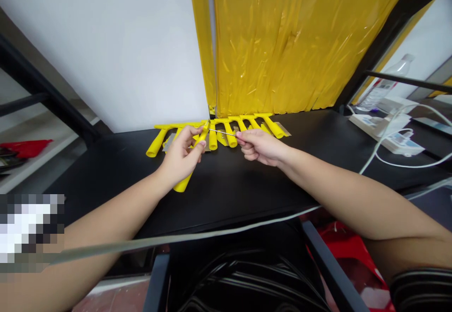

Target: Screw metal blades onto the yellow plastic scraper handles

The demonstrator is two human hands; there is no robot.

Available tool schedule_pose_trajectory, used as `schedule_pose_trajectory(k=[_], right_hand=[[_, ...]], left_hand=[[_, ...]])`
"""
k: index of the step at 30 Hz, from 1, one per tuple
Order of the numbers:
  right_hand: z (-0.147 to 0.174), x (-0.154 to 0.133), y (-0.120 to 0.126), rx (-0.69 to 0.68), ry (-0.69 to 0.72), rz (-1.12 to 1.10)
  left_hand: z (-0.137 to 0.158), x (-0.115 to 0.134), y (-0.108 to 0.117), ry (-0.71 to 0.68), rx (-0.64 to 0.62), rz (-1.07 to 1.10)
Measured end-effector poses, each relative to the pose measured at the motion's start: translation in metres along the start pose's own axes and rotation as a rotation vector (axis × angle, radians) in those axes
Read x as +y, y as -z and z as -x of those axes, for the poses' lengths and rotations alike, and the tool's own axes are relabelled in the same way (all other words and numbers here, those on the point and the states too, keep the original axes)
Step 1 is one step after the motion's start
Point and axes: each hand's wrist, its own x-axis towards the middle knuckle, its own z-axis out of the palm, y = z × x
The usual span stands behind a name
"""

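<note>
My left hand (183, 154) is closed around a yellow scraper (183, 183), its hollow handle end tilted down toward me. My right hand (259, 146) grips what looks like a thin screwdriver (223, 133); the fist hides its handle. The metal shaft points left, and its tip meets the head of the held scraper near my left fingertips. Behind both hands, several more yellow scrapers (272, 126) lie in a row along the back of the black tabletop (233, 189). Flat grey metal blades (282, 129) show beside some of them.
A white panel (116, 43) and yellow plastic wrapping (293, 43) stand at the back edge. On the right are a white power strip (391, 135), loose white cables (375, 154) and a clear bottle (383, 86). A pale cord (247, 227) crosses in front of the table.
</note>
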Motion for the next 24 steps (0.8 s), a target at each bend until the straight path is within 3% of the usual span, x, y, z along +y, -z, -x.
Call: schedule_pose_trajectory(k=[4, 7, 10, 12, 15, 18, 21, 24], right_hand=[[0.002, -0.006, 0.004, -0.004, -0.033, 0.082], [0.004, -0.011, 0.011, -0.056, 0.079, 0.546], [0.009, -0.014, 0.013, -0.203, 0.152, 1.041], [0.013, -0.012, 0.008, -0.261, 0.142, 1.272], [0.019, -0.009, -0.006, -0.243, 0.124, 1.510], [0.035, -0.014, -0.018, -0.140, 0.088, 1.656], [0.074, -0.032, -0.027, -0.055, 0.074, 1.726], [0.127, -0.053, -0.034, 0.005, 0.232, 1.500]], left_hand=[[-0.003, -0.001, 0.004, -0.028, -0.039, -0.034], [-0.007, 0.000, 0.008, -0.026, -0.029, -0.050], [-0.010, -0.002, 0.013, -0.023, 0.029, -0.046], [-0.011, -0.004, 0.015, -0.020, 0.047, -0.038], [-0.010, -0.004, 0.017, -0.019, 0.042, -0.037], [-0.009, -0.001, 0.018, -0.037, 0.044, -0.027], [-0.008, 0.000, 0.019, -0.057, 0.064, -0.026], [-0.010, -0.002, 0.019, -0.071, 0.082, -0.038]])
